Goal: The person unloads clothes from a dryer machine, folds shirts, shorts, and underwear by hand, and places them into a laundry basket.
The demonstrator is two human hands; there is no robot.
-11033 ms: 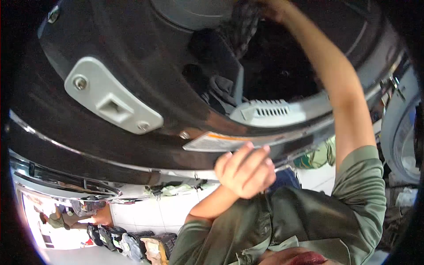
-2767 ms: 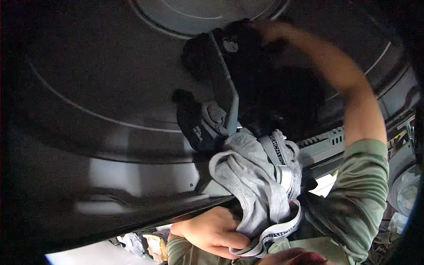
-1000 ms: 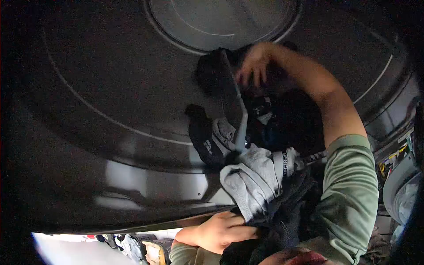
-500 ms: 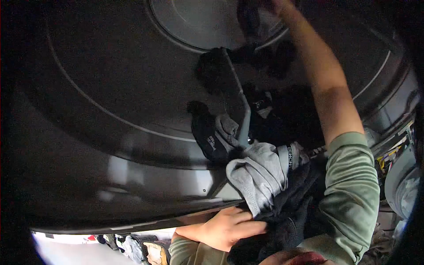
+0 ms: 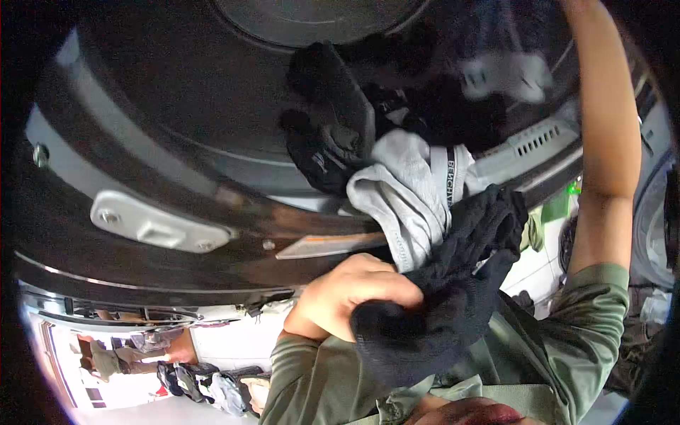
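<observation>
My left hand (image 5: 361, 294) is closed around a bundle of black clothes (image 5: 453, 304), bunched against my chest. Grey underwear (image 5: 407, 191) with a lettered waistband lies against this bundle, its lower edge right beside my fingers. It hangs over the rim of a dark machine drum (image 5: 177, 106). Inside the drum, a black sock (image 5: 315, 159) with pale lettering and other black garments (image 5: 453, 106) lie in a heap. My right arm (image 5: 609, 134) reaches up along the right side, and its hand is beyond the top edge. A blurred dark garment with white patches (image 5: 506, 74) is near that arm.
A pale latch plate (image 5: 159, 223) sits on the machine's front, left of my left hand. A vented grey panel (image 5: 535, 142) lines the opening's right side. Another round machine door (image 5: 655, 219) stands at far right. Clothes (image 5: 212, 386) lie at lower left.
The view has shifted back, showing more of the machine's front. My right hand has left the frame at the top. The left hand still grips the black clothes, now higher in view.
</observation>
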